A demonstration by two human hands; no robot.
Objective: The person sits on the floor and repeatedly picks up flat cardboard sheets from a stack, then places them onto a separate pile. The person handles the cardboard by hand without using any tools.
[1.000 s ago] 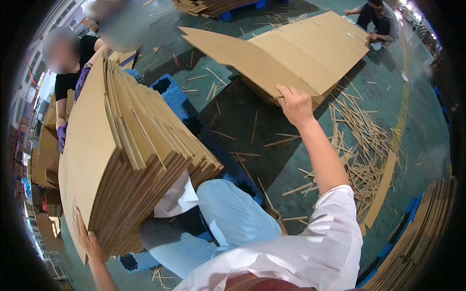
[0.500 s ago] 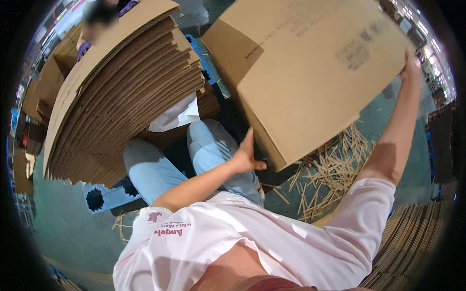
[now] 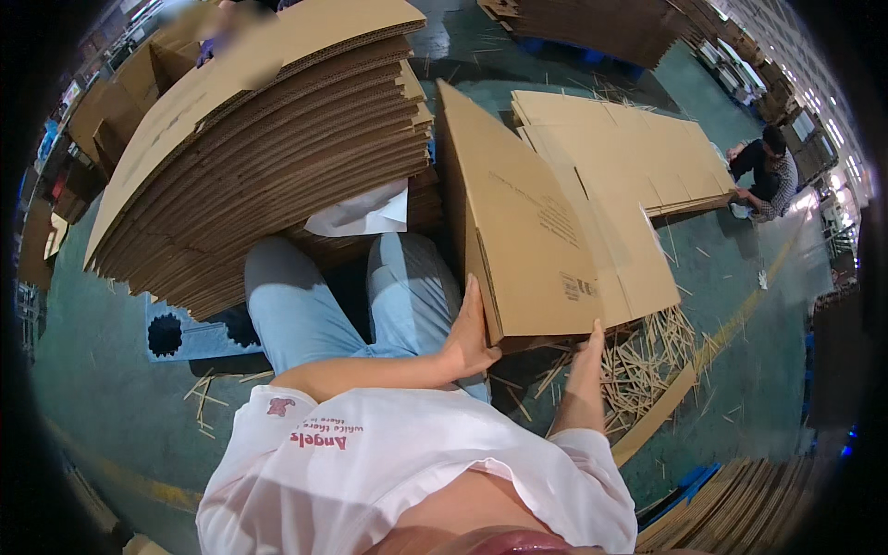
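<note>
A brown cardboard carton (image 3: 527, 240) with printing on its face is held up in front of me, tilted and narrow from this side. My left hand (image 3: 470, 344) lies against its near left corner, fingers up along the side and thumb by the bottom edge. At the near right corner, my right hand (image 3: 583, 363) grips the lower edge; part of its fingers is hidden behind the board. A stack of flat cardboard sheets (image 3: 277, 166) rises to the left of my knees, with a white paper sheet (image 3: 363, 215) hanging out of it.
More flat cardboard (image 3: 638, 157) lies beyond the carton. Thin cardboard strips (image 3: 647, 361) litter the floor on the right. A blue pallet (image 3: 199, 335) sits under the left stack. Another person (image 3: 768, 176) crouches far right; a blurred one is behind the stack. Cardboard (image 3: 740, 509) is piled at lower right.
The carton has swung from a broad, wide face to a narrower, more upright one. My right hand has come from its far right corner down to the near right corner. My left hand now touches the carton.
</note>
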